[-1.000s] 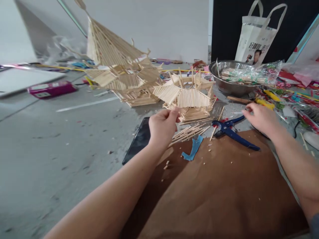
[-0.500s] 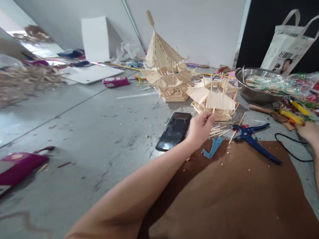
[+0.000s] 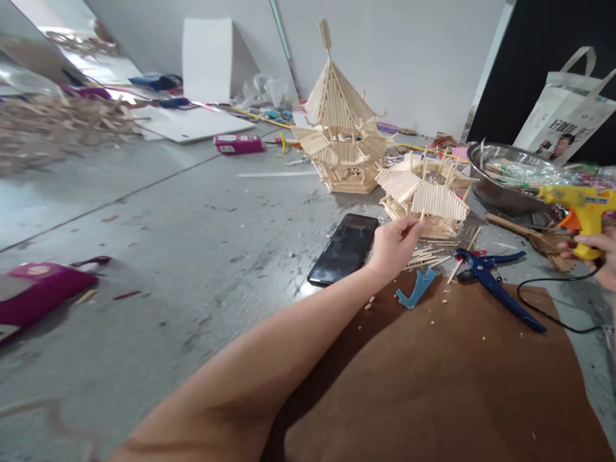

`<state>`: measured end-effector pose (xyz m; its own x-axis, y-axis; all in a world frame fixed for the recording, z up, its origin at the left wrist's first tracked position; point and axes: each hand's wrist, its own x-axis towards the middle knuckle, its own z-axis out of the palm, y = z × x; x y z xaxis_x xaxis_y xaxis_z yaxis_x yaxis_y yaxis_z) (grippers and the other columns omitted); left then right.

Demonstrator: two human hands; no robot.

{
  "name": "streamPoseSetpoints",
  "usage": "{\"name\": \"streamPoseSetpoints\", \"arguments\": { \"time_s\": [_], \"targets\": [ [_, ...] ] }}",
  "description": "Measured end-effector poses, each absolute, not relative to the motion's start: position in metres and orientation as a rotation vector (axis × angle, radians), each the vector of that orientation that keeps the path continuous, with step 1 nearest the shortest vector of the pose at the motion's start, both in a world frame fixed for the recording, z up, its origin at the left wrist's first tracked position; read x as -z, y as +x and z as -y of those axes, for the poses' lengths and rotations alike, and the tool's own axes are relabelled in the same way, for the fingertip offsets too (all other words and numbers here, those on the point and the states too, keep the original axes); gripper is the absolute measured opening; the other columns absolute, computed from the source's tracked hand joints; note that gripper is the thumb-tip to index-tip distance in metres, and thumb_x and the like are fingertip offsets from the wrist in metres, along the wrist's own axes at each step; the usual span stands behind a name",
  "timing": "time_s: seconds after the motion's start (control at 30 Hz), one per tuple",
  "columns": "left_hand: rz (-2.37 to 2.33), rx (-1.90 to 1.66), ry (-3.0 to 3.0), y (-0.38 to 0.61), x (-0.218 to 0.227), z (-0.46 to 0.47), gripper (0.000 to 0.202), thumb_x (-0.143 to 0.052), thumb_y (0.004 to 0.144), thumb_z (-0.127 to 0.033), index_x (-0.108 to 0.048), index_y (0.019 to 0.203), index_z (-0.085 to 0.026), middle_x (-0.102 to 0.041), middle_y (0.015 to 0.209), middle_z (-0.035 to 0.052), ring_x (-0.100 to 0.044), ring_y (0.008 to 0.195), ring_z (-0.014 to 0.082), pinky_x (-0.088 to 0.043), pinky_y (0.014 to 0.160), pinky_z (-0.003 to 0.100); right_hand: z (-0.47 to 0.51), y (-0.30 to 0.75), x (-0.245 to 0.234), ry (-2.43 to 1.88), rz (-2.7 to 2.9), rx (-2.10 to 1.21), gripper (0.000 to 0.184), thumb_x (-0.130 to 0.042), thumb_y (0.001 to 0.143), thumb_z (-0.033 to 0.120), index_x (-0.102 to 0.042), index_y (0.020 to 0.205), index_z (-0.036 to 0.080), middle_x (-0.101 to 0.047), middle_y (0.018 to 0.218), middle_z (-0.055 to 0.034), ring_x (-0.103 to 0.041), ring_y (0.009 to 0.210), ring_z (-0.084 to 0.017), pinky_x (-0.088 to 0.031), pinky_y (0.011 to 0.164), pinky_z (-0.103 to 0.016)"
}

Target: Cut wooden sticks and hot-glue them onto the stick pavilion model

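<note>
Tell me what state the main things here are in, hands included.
Left hand: pinching a thin stick
Right hand: gripping the glue gun
Glue gun: lifted off the floor
Blue cutters: lying down, handles spread
Phone: flat, screen dark
Taller model: upright, peaked roof on
Shorter model: upright, no peaked roof
Blue strip: bent
Metal bowl: holding sticks and clear plastic

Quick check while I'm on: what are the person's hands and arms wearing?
The left hand has no glove, and no watch or sleeve shows along the left forearm. The right hand is gloveless too, cut off by the picture's edge.
</note>
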<state>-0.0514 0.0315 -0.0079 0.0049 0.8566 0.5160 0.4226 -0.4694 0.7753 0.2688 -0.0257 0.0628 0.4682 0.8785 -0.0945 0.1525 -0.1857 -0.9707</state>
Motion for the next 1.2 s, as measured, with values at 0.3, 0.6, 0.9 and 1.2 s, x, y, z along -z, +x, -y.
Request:
{"name": "streamPoseSetpoints", "arguments": {
  "time_s": [0.3,0.6,0.9,1.2],
  "targets": [
    [-1.332,-1.495,1.801,-0.053,0.007,-0.033,0.023,-0.052,0.075,-0.034,-0.060,0.065,-0.015,-0.052,0.050,-0.0031,-0.044,0.048,0.0067,-0.036,0.049,0.018,-0.013,0.163,-0.087,-1.164,1.333,-1.144,0.020,-0.059,0.072,0.036,-0.056,0.083,0.019,-0.058,0.069,0.0008,-0.053,0.049,-0.010,-0.045,0.051,-0.027],
    [-1.332,-1.535,1.839,-0.056,0.007,-0.039,0.021,-0.054,0.074,-0.033,-0.063,0.067,-0.015,-0.057,0.054,-0.0022,-0.048,0.051,0.0066,-0.037,0.050,0.018,-0.006,0.133,-0.078,-1.120,1.442,-1.082,0.018,-0.064,0.066,0.026,-0.062,0.082,0.018,-0.063,0.080,-0.0013,-0.061,0.067,-0.014,-0.049,0.067,-0.031],
    [-1.411,-1.542,1.840,-0.063,0.005,-0.044,0.021,-0.055,0.073,-0.034,-0.063,0.066,-0.016,-0.058,0.054,-0.0019,-0.048,0.051,0.0067,-0.036,0.049,0.018,-0.011,0.149,-0.078,-1.176,1.749,-1.011,0.012,-0.060,0.070,0.029,-0.062,0.078,0.021,-0.064,0.089,-0.0014,-0.046,0.043,-0.006,-0.041,0.044,-0.025],
    [-1.353,-1.417,2.168,-0.057,0.013,-0.034,0.025,-0.047,0.078,-0.030,-0.058,0.061,-0.015,-0.054,0.050,-0.0010,-0.045,0.046,0.0063,-0.033,0.046,0.019,-0.019,0.143,-0.056,-1.352,1.738,-0.790,0.029,-0.053,0.074,0.049,-0.055,0.077,0.020,-0.057,0.062,0.0011,-0.043,0.042,-0.008,-0.037,0.041,-0.025]
  ]
}}
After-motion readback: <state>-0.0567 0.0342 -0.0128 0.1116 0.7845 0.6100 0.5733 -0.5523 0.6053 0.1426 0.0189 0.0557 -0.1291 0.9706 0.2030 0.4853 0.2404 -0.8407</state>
